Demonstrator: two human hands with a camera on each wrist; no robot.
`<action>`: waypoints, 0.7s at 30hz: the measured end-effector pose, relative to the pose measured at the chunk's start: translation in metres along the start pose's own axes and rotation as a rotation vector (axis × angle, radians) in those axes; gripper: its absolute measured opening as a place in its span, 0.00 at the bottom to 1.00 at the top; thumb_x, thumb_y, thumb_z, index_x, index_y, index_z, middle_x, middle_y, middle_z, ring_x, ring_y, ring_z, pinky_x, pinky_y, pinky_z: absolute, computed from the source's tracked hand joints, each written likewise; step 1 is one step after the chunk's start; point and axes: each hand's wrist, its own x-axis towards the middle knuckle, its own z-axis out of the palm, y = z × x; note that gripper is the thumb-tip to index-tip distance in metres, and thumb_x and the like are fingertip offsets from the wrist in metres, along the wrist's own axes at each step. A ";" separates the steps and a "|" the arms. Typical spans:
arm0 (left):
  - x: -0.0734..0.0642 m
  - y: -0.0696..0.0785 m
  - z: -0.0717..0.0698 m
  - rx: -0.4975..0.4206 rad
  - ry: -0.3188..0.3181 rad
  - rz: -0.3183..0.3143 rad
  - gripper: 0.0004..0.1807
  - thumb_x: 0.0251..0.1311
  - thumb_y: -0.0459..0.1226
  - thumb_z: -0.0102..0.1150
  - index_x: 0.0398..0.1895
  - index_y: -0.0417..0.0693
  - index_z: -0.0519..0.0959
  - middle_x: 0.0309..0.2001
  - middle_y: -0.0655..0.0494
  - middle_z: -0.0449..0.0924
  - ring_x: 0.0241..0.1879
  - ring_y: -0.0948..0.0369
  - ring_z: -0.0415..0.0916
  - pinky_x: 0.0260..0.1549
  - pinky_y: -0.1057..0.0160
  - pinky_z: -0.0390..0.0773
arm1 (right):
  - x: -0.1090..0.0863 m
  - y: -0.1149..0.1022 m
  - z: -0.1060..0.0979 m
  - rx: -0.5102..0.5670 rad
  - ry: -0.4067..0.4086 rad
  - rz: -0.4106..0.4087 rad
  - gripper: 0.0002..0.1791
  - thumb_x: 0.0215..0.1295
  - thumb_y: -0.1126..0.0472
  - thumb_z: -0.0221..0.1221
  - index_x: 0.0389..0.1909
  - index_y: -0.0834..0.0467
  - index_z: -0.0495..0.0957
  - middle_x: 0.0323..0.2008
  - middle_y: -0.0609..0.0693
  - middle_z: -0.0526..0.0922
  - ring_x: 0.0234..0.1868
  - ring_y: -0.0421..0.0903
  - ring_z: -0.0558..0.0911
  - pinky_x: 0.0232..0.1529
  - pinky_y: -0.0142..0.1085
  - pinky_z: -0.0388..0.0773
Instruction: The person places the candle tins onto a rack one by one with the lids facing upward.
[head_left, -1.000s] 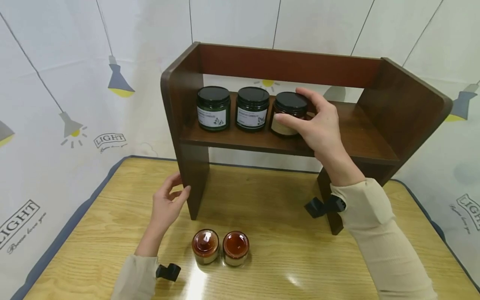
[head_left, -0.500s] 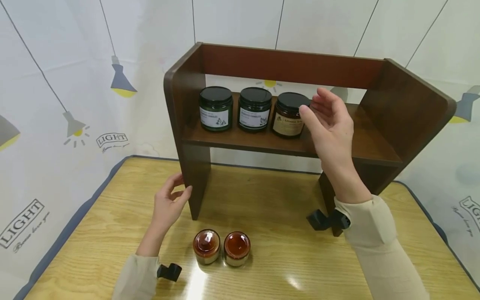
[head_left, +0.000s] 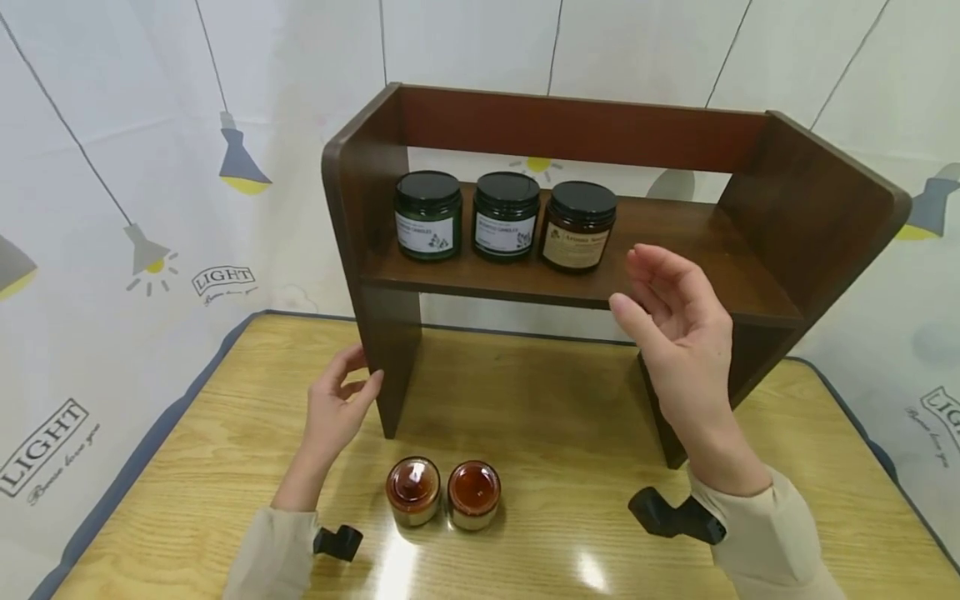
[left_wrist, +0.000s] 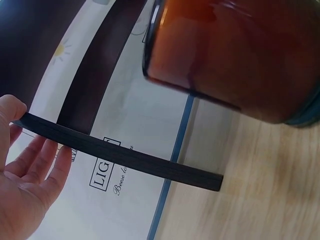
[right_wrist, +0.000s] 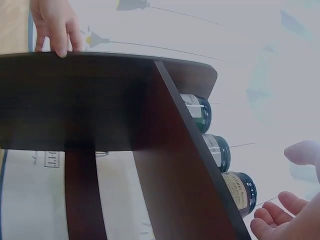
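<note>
My left hand (head_left: 337, 417) grips the front edge of the left side panel of a dark brown wooden shelf (head_left: 585, 129); in the left wrist view its thumb and fingers (left_wrist: 57, 167) lie on opposite sides of that edge. Three lidded candle jars stand in a row on the board: a green jar (head_left: 427, 218) at the left, a second green jar (head_left: 506, 218), then an amber jar (head_left: 577, 229) with a tan label. My right hand (head_left: 686, 350), holding nothing, hovers before the board's front edge, right of and below the amber jar, with fingers loosely bent.
Two smaller amber glass jars (head_left: 413, 492) stand side by side on the wooden table (head_left: 187, 467), in front of the shelf's left leg. A patterned white cloth (head_left: 150, 333) hangs behind. Bare board (head_left: 720, 267) extends right of the jar row.
My right hand has let go of the labelled amber jar, then drawn back down and to the right. That jar stays on the board, and my left hand keeps its place on the panel.
</note>
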 end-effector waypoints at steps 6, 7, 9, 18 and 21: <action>0.000 0.006 0.001 0.008 0.002 -0.009 0.19 0.53 0.18 0.56 0.51 0.28 0.73 0.41 0.54 0.77 0.42 0.70 0.74 0.34 0.74 0.78 | -0.021 0.005 -0.007 0.045 -0.031 -0.041 0.22 0.55 0.82 0.55 0.52 0.69 0.71 0.52 0.60 0.72 0.56 0.52 0.70 0.59 0.31 0.68; 0.000 0.010 0.002 0.013 0.003 -0.011 0.19 0.53 0.18 0.56 0.51 0.26 0.73 0.41 0.54 0.77 0.42 0.71 0.73 0.34 0.74 0.78 | -0.024 0.006 -0.008 0.041 -0.034 -0.040 0.22 0.55 0.82 0.55 0.52 0.70 0.71 0.52 0.60 0.72 0.56 0.52 0.70 0.59 0.32 0.68; 0.001 0.012 0.002 0.014 0.005 -0.014 0.19 0.53 0.17 0.56 0.51 0.26 0.73 0.41 0.50 0.77 0.42 0.71 0.73 0.33 0.75 0.78 | -0.030 0.006 -0.009 0.031 -0.042 -0.041 0.22 0.54 0.83 0.55 0.53 0.72 0.70 0.52 0.61 0.72 0.56 0.52 0.70 0.59 0.33 0.68; 0.000 0.001 0.001 0.013 0.001 0.003 0.19 0.55 0.20 0.57 0.51 0.29 0.74 0.41 0.62 0.76 0.43 0.69 0.74 0.34 0.74 0.78 | -0.052 0.015 -0.010 0.020 -0.101 -0.026 0.24 0.52 0.85 0.54 0.53 0.79 0.66 0.52 0.59 0.73 0.57 0.50 0.72 0.59 0.34 0.69; 0.000 0.001 0.000 0.015 0.000 -0.003 0.19 0.55 0.20 0.57 0.51 0.29 0.73 0.41 0.59 0.76 0.43 0.69 0.74 0.34 0.74 0.78 | -0.057 0.019 -0.010 0.026 -0.117 -0.026 0.24 0.51 0.86 0.54 0.52 0.79 0.66 0.52 0.58 0.73 0.57 0.49 0.72 0.59 0.33 0.69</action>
